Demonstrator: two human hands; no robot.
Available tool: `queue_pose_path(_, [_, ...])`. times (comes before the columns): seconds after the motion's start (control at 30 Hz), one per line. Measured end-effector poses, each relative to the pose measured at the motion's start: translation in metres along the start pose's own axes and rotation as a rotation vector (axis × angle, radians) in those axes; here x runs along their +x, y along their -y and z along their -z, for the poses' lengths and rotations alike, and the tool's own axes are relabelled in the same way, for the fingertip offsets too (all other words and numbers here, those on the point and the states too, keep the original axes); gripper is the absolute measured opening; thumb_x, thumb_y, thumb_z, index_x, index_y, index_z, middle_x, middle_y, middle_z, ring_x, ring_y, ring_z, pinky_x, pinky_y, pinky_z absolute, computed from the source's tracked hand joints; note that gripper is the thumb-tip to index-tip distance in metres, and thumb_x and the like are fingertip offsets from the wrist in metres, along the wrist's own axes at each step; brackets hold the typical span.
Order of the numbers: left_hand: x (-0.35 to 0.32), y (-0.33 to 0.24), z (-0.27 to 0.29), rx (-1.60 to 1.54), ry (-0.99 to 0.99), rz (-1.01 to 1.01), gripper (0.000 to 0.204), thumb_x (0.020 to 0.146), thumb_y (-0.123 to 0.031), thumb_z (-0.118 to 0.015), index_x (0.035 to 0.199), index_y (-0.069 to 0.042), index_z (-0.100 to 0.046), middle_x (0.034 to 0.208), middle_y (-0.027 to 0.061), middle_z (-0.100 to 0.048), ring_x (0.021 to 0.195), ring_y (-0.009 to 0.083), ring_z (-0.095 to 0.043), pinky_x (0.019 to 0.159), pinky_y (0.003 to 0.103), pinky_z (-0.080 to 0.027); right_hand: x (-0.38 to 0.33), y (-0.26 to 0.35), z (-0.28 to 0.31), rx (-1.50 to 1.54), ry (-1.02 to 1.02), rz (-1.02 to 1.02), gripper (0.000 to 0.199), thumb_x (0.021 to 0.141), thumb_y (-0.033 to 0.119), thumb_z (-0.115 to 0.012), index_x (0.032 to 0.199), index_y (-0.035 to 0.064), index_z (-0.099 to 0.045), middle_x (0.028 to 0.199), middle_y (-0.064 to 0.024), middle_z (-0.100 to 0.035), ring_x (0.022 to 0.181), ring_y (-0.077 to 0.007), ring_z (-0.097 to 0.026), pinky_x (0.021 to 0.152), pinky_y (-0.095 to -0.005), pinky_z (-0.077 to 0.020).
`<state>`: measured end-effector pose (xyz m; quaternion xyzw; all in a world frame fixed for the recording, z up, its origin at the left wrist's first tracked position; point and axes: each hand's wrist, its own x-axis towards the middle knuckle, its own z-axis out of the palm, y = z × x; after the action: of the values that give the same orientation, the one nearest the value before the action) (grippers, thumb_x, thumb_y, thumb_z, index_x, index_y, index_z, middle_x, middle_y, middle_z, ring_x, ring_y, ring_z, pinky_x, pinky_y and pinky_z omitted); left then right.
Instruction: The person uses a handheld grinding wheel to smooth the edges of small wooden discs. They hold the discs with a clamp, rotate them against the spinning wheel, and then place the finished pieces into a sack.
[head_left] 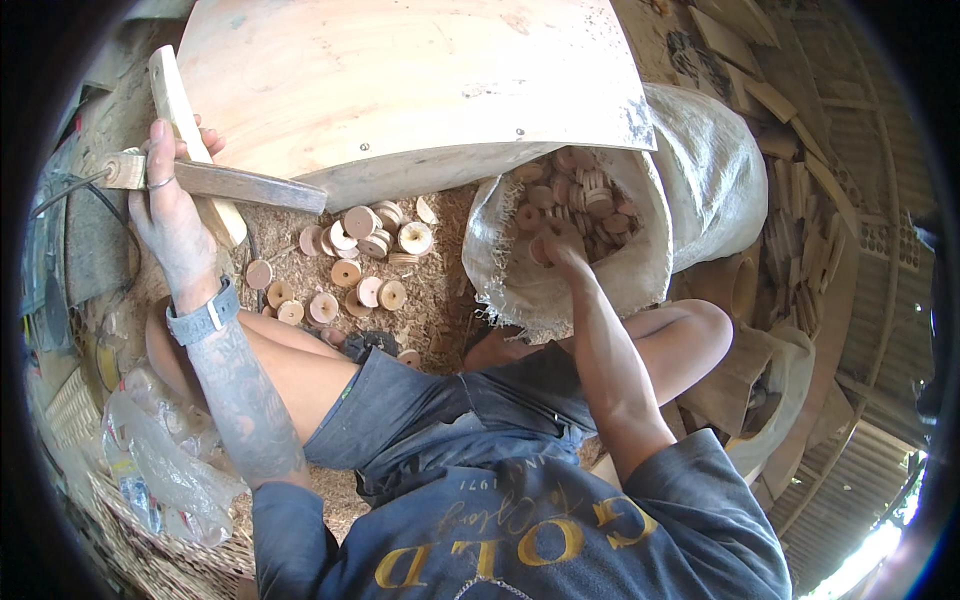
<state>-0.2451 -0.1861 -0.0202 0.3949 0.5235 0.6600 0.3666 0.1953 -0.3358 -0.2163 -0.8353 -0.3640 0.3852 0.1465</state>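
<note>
Wooden discs (598, 203) partly fill the sack (482, 238), loose discs (368, 292) lie unbagged beyond its left rim, the left hand (180, 225) clasps a pale wooden bar (172, 92), and the right hand (565, 250) reaches inside, grip indeterminable.

Daylight glared white through an opening (868, 552) at lower right, with coloured flare. The pale board (420, 75) at upper centre was nearly washed out; shadow lay inside the sack (484, 245) right of centre. Fisheye distortion bowed the corrugated sheeting (897, 345) at far right. Black vignetting closed the corners; the left edge was hazy.
</note>
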Motion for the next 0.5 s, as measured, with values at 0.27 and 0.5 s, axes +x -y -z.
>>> queue_pose_path(0.27, [-0.002,-0.001,-0.002,0.012,-0.021,0.035,0.045,0.092,-0.039,-0.061,0.102,0.004,-0.065,0.088,0.0133,-0.066,0.081,0.0172,-0.062,0.076,0.029,-0.047,-0.002,-0.012,0.03,0.181,-0.115,-0.165,0.04,0.082,0.035,-0.068,0.104,0.0025,-0.068,0.096,-0.0158,-0.07,0.095,-0.0267,-0.066,0.083,-0.0385,-0.0496])
queue_pose_path(0.5, [-0.003,-0.003,-0.005,0.046,-0.028,0.02,0.044,0.093,-0.038,-0.059,0.105,0.004,-0.065,0.086,0.0123,-0.066,0.081,0.0166,-0.062,0.075,0.029,-0.046,0.012,-0.036,-0.024,-0.38,-0.375,0.333,0.034,0.081,0.028,-0.065,0.093,-0.0032,-0.064,0.092,-0.0223,-0.066,0.087,-0.0404,-0.063,0.079,-0.0441,-0.0489])
